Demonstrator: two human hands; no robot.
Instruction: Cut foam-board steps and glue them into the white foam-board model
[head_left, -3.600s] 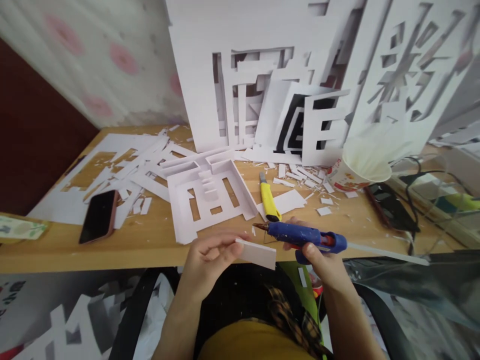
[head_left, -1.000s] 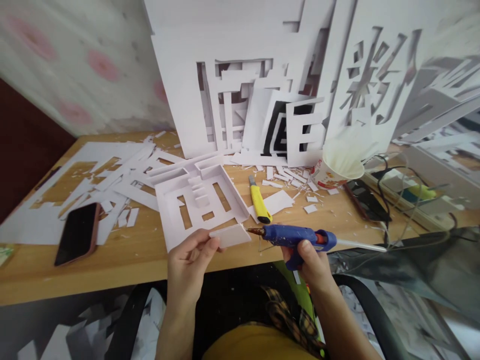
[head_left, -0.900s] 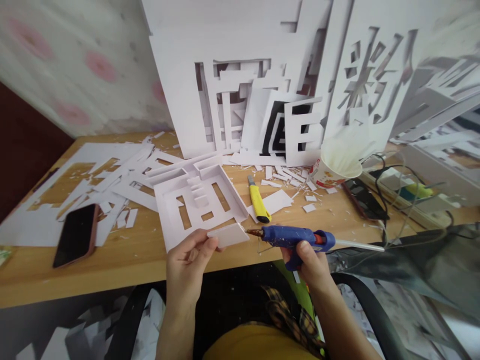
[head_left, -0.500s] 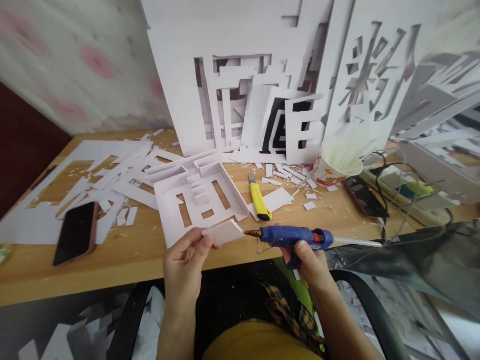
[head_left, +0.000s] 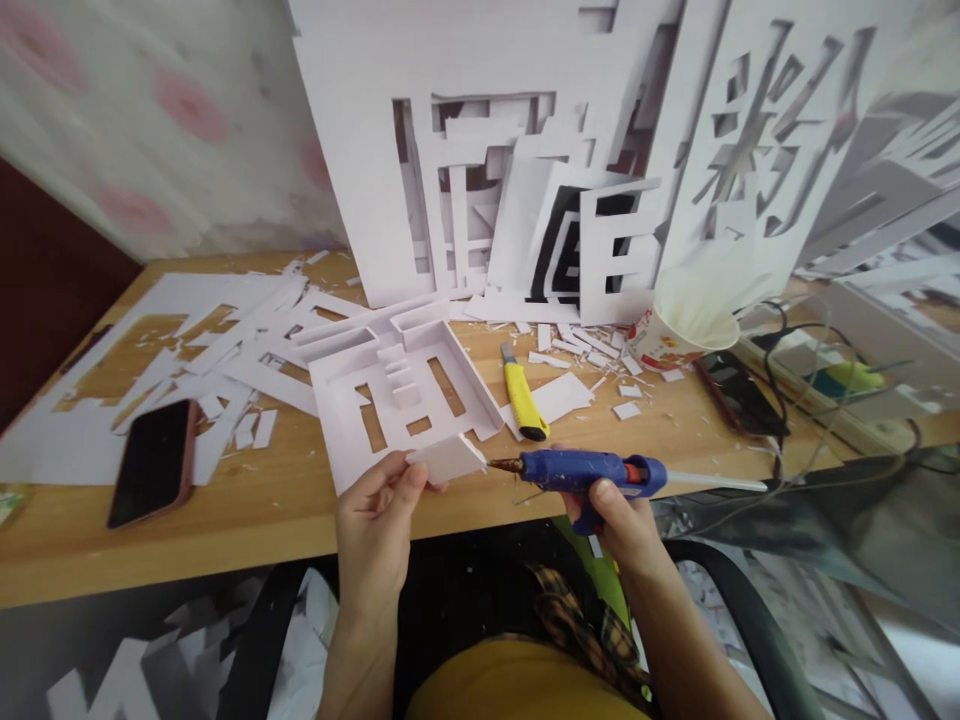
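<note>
Between thumb and fingers, my left hand [head_left: 386, 500] pinches a small white foam board piece [head_left: 448, 460]. My right hand [head_left: 619, 520] is closed round the handle of a blue glue gun [head_left: 577, 470], a clear glue stick poking out of its back end. The gun's brown nozzle points left and meets or nearly meets the piece's right edge, where a ragged line shows. Just behind my left hand lies a white foam board character [head_left: 345, 430] with upright walls and cut-out slots. A yellow utility knife [head_left: 523, 395] with its blade out rests to the right of it.
A phone [head_left: 154, 460] and white cut-out sheets [head_left: 37, 440] lie on the left of the wooden table [head_left: 285, 525]. Large cut boards [head_left: 345, 150] lean at the back. A paper cup [head_left: 675, 340], a second phone [head_left: 739, 390] and a power strip [head_left: 832, 400] with cables are right.
The view has shifted slightly. The nozzle sits a little lower along the edge of the white piece, and both hands keep their grips.
</note>
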